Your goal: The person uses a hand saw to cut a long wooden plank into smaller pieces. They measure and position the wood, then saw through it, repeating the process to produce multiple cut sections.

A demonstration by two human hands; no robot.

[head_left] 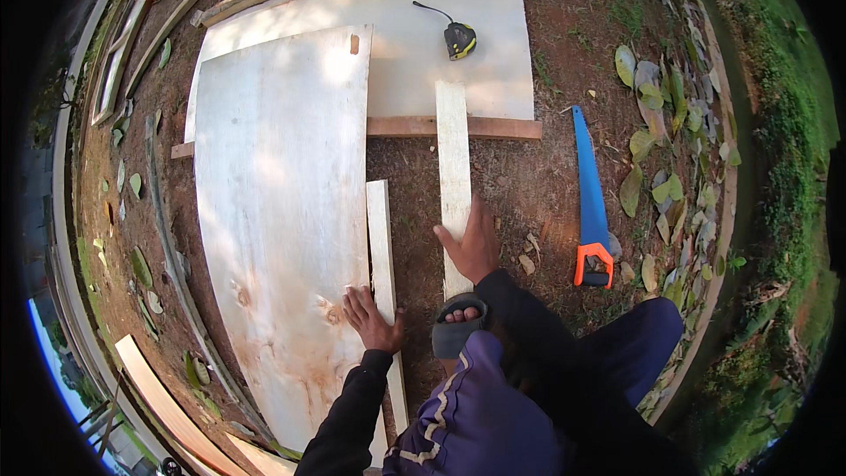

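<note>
My left hand [373, 317] lies flat with fingers apart, on the right edge of a pale plywood sheet [282, 159] and the narrow wooden strip [382, 238] beside it. To the right, my right hand [474, 245] rests at the edge of a second wooden strip [453, 150], thumb spread across its face and fingers stretched out. The far end of that strip lies over a wooden batten [401, 127] and a white panel [405, 62]. A foot in a dark slipper [454, 335] is at the strip's near end.
A black and yellow tape measure [460, 40] sits on the white panel. On the soil to the right lies a handsaw [589, 185] with a blue blade and orange handle. Dry leaves [652, 97] line the right side. More planks [172, 397] lie at lower left.
</note>
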